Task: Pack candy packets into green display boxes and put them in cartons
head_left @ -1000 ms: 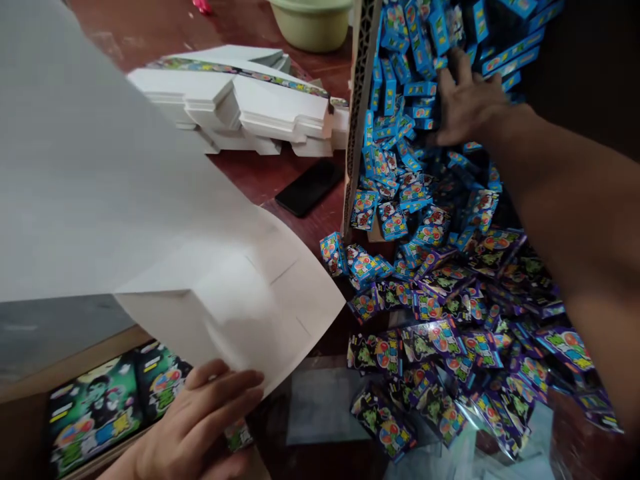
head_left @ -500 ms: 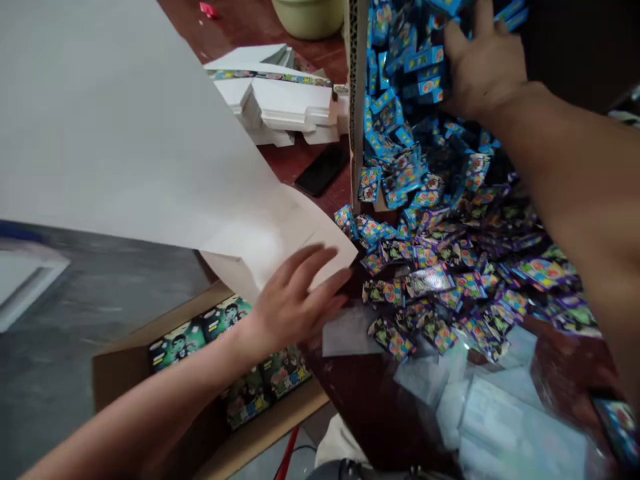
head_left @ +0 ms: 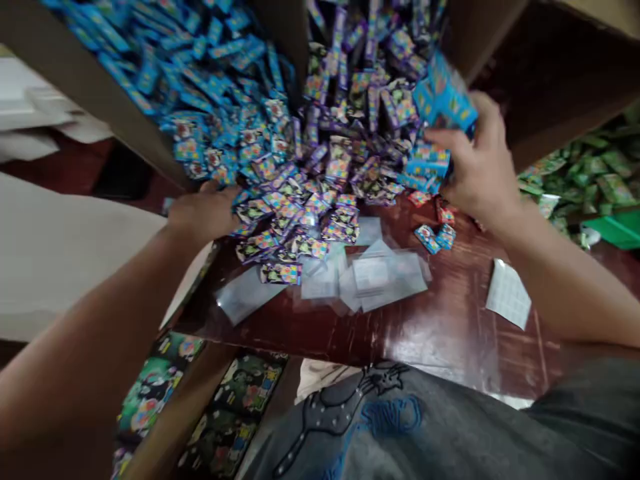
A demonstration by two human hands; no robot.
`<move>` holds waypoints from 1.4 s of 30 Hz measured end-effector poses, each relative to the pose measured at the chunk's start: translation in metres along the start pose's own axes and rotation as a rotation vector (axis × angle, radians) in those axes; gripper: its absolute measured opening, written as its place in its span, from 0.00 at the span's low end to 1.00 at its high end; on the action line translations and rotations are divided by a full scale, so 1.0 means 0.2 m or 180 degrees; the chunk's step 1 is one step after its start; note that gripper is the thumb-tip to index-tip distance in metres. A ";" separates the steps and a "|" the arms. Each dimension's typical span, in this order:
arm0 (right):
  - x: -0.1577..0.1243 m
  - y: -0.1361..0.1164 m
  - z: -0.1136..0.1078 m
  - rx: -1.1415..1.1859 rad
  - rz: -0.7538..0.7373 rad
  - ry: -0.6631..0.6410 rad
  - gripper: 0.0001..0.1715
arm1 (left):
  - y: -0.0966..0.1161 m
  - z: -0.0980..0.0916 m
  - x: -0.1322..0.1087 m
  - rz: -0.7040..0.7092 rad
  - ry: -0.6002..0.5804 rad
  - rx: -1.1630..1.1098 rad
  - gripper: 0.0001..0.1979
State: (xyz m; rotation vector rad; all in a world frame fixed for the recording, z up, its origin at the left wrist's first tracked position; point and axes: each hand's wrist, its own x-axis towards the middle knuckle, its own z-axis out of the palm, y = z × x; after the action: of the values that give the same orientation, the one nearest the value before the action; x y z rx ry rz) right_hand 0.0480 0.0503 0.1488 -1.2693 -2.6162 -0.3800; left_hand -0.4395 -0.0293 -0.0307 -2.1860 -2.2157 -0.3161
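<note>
My right hand [head_left: 483, 160] is closed around a bunch of small blue packets [head_left: 445, 93], held above the right side of a pile of purple-and-black packets [head_left: 345, 160]. On the left, my left hand [head_left: 200, 212] touches the near edge of the heap, where blue packets [head_left: 215, 87] meet the purple ones; its fingertips are partly hidden, so its grip is unclear. Clear plastic bags [head_left: 370, 277] lie flat on the dark red table [head_left: 425, 340] in front of the pile. A few loose red and blue packets [head_left: 436, 237] sit below my right hand.
Cardboard walls [head_left: 280, 33] divide the packet heaps. Green packets [head_left: 600, 167] lie at the right. A white sticker sheet [head_left: 509, 293] rests on the table. Below the left edge, a carton holds dark green printed packs [head_left: 220, 427]. A dark phone [head_left: 123, 172] and large white sheet [head_left: 60, 247] are left.
The view has swung to the right. My right hand has come out of the blue heap with blue packets in its grip. My left hand has moved from the white sheet to the heap's edge.
</note>
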 end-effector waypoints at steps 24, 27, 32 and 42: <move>-1.23 -0.29 0.67 0.2168 0.0052 -0.0810 0.38 | 2.02 0.17 -0.21 0.1525 -0.0228 -0.0076 0.34; -1.28 -0.24 0.76 0.2146 -0.0068 -0.0686 0.29 | 1.98 0.25 -0.37 0.1380 0.0000 -0.0404 0.28; -1.50 -0.12 0.66 0.1962 -0.0292 -0.0123 0.26 | 1.79 0.29 -0.76 0.0884 -0.0326 -0.0514 0.32; -2.43 -0.14 0.40 0.1204 0.0570 -0.0222 0.49 | 1.66 0.31 -1.00 0.0739 0.0097 -0.0431 0.23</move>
State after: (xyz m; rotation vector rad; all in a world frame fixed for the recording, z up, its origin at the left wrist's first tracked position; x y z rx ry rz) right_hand 0.3162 -0.2992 -0.0744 -1.3816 -2.4435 0.1844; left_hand -0.0981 -0.2164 -0.0761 -2.4576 -1.9518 -0.5014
